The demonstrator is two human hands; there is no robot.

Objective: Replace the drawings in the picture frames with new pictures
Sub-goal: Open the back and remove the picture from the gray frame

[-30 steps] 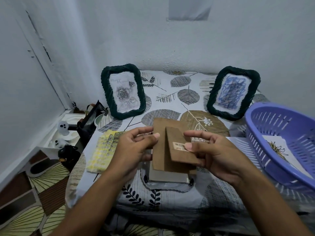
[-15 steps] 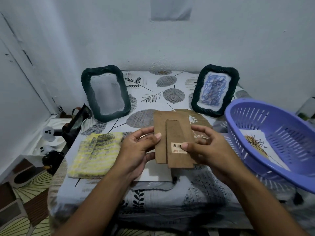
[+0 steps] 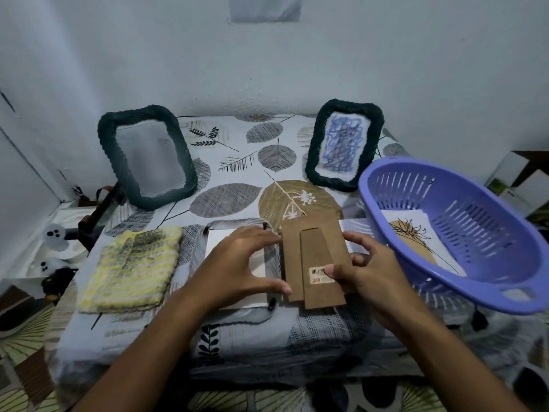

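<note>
On table w/ leaf-print cloth [image 3: 237, 331], near front centre, both hands grasp the brown backing board [image 3: 309, 248] of a frame, its stand flap w/ barcode sticker [image 3: 321, 275] facing up. Left hand [image 3: 237, 266] holds the board's left edge, fingers curled at top & bottom corners; right hand [image 3: 365, 269] pinches the right side, thumb on the sticker. Under the board lies a white sheet [image 3: 225, 251] on the cloth. At back left stands a dark woven frame [image 3: 145, 156], its picture blurred; at back right a second frame [image 3: 344, 144] w/ blue scribble drawing. Purple basket [image 3: 463, 233] at right holds a flower picture [image 3: 416, 239]. Yellow knitted cloth [image 3: 130, 272] lies left of hands.
</note>
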